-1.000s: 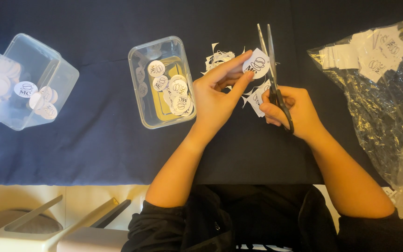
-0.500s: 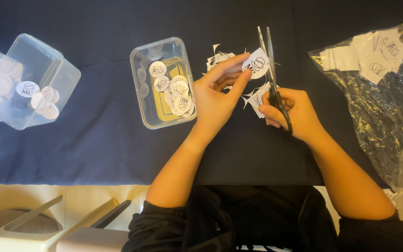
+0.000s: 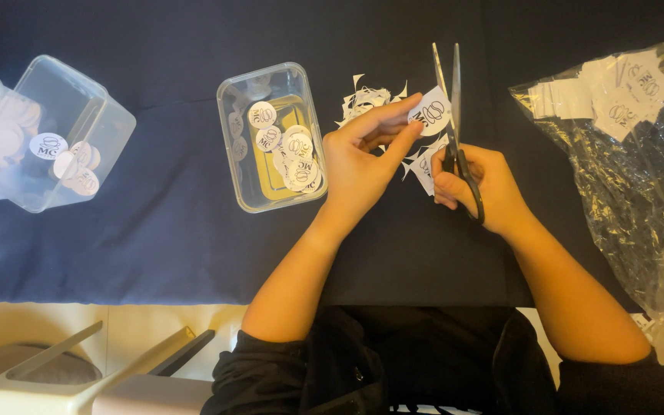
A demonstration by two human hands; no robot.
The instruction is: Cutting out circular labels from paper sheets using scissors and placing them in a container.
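Two hands work over a dark cloth (image 3: 163,230). The left hand (image 3: 363,157) pinches a paper disc (image 3: 429,114) at its fingertips. The right hand (image 3: 476,184), just beside it, grips scissors (image 3: 452,115), blades nearly closed against the disc. Scraps (image 3: 366,100) lie beyond the left fingers; a tub (image 3: 234,138) of discs sits to its left.

Table (image 3: 155,253) covered by a dark navy cloth; cloth ends short of the near edge, leaving a pale cream strip (image 3: 147,327) bare. Below that edge, lower left, a white plastic fixture (image 3: 63,380) with slanted parts. Lighting warm, dim, even. Walls and floor out of view.
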